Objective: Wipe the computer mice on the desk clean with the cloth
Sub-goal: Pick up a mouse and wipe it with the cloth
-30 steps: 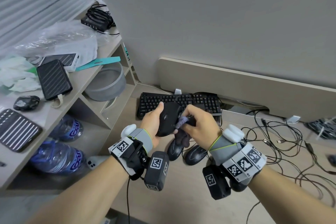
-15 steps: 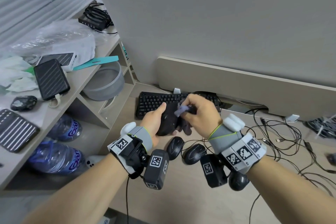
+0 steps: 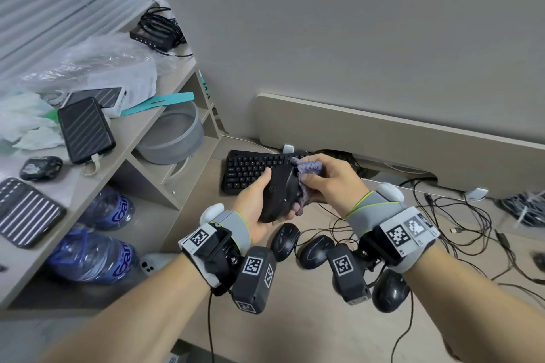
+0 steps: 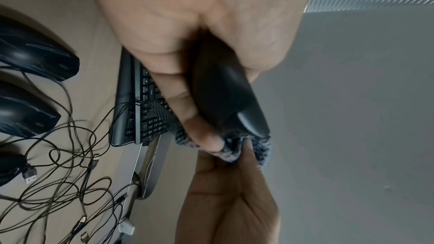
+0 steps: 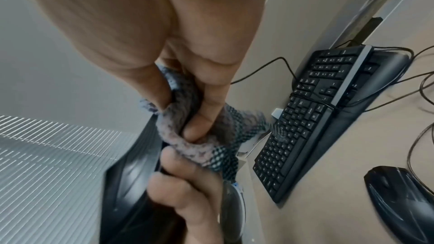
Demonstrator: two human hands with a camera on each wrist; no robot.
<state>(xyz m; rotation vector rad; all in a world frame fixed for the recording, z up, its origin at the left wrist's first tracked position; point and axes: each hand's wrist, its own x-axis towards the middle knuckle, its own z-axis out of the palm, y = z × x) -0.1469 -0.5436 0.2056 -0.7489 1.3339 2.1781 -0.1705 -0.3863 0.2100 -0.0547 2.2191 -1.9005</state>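
Note:
My left hand [image 3: 259,200] grips a black computer mouse [image 3: 280,194] above the desk, thumb on its far side and fingers curled under it. My right hand [image 3: 330,180] holds a bunched purple-grey cloth [image 3: 308,168] against the mouse's upper right edge. In the left wrist view the mouse [image 4: 225,96] sits in my palm with the cloth [image 4: 234,147] at its tip. The right wrist view shows my fingers pinching the cloth [image 5: 187,127] beside the mouse [image 5: 133,183]. Three more black mice lie on the desk: one [image 3: 284,242], another [image 3: 315,250] and a third [image 3: 390,290].
A black keyboard [image 3: 250,168] lies behind my hands. Tangled black cables [image 3: 457,230] spread over the desk on the right. At the left, a shelf unit [image 3: 124,141] carries power banks, plastic bags and a grey bowl [image 3: 174,138], with water bottles [image 3: 91,256] below.
My right hand has slid the cloth upward along the mouse, from its middle to its far upper edge. The left hand keeps its grip on the mouse.

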